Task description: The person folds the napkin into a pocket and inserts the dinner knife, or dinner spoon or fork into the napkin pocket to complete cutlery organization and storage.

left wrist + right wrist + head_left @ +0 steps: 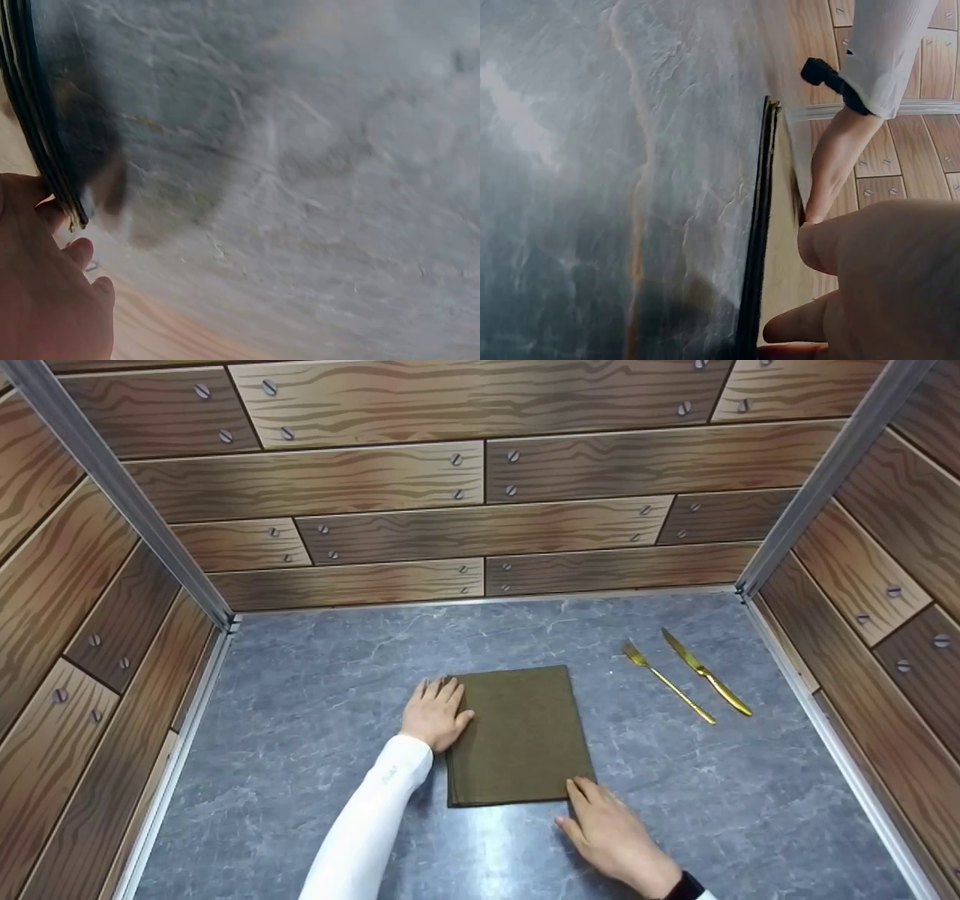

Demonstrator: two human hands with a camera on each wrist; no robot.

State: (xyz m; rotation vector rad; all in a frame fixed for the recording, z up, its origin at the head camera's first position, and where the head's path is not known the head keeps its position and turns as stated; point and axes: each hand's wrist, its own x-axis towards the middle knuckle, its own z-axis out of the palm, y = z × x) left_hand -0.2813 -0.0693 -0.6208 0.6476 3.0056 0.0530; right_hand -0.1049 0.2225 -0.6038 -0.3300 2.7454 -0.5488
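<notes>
A folded olive-brown cloth [517, 735] lies flat as a near rectangle on the grey marbled tabletop. In the left wrist view the stacked layers of the cloth [34, 112] show along one edge. My left hand [435, 714] rests on the far part of its left edge, fingers extended and thumb on top. At the near right corner, my right hand [611, 829] touches the cloth with its fingertips, the thumb spread off to the side. The right wrist view catches the cloth edge [759, 225] from the side, with both hands along it.
A gold fork [671, 686] and a gold knife [705, 671] lie side by side on the tabletop [300, 690], right of the cloth. Wood-patterned panels [390, 472] wall in the back and both sides, with metal rails [844, 787] along the edges.
</notes>
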